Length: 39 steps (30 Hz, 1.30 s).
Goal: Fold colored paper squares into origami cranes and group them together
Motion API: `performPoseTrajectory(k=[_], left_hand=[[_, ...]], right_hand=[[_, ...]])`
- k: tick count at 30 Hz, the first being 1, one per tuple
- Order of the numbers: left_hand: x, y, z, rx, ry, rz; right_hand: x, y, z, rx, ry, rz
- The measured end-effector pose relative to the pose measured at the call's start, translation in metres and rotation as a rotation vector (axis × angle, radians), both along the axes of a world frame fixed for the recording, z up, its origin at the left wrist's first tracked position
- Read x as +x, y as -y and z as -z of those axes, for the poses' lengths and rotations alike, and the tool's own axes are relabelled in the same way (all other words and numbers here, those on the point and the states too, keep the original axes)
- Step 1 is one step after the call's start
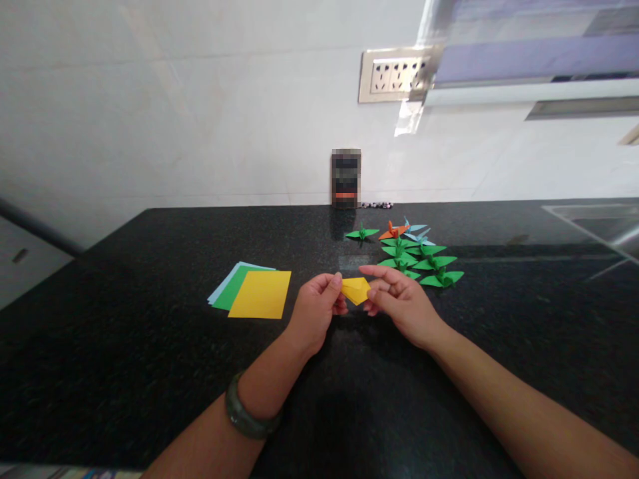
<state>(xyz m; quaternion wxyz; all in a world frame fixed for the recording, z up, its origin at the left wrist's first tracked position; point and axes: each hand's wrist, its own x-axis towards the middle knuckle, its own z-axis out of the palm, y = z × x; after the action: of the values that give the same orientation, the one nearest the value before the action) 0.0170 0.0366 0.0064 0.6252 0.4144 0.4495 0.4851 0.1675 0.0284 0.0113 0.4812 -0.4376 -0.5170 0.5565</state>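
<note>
A small piece of folded yellow origami paper (355,291) is held between both hands over the dark countertop. My left hand (319,303) pinches its left end between thumb and fingers. At the right corner, my right hand (399,299) grips it with the thumb, and the index finger stretches out above. Left of my hands lies a fanned stack of square paper, with a yellow sheet (261,295) on top, a green sheet (227,291) under it and light blue at the back. Several folded green paper cranes (442,277) sit just beyond my right hand.
An orange paper crane (394,230) and light blue cranes (422,237) stand behind the green ones; a lone green crane (362,233) is to their left. A blurred-out dark upright object (346,178) leans by the wall, a beaded strand (378,205) beside it. A socket panel (398,76) is above.
</note>
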Motion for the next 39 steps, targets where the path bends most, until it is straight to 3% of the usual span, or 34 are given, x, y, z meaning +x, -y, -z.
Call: performPoseTrajectory(k=[4,15,19,25,30,39], left_hand=[[0.0,0.001,-0.001,-0.026,0.047,0.05],[-0.001,0.003,-0.002,-0.034,0.151,0.206],[0.0,0.004,-0.003,-0.025,0.069,0.213],[0.001,0.003,-0.005,-0.086,0.081,0.183],[0.002,0.002,-0.006,-0.109,0.116,0.153],[0.002,0.005,-0.005,-0.05,0.095,0.175]], right_hand=[[-0.002,0.001,-0.002,-0.006,0.05,-0.037],[0.0,-0.004,0.004,-0.058,0.061,0.067],[-0.001,-0.002,0.008,0.032,0.115,0.134],[0.0,0.005,0.01,0.26,0.39,0.172],[0.001,0.003,0.004,0.171,0.314,0.219],[-0.002,-0.001,0.004,-0.017,0.029,0.12]])
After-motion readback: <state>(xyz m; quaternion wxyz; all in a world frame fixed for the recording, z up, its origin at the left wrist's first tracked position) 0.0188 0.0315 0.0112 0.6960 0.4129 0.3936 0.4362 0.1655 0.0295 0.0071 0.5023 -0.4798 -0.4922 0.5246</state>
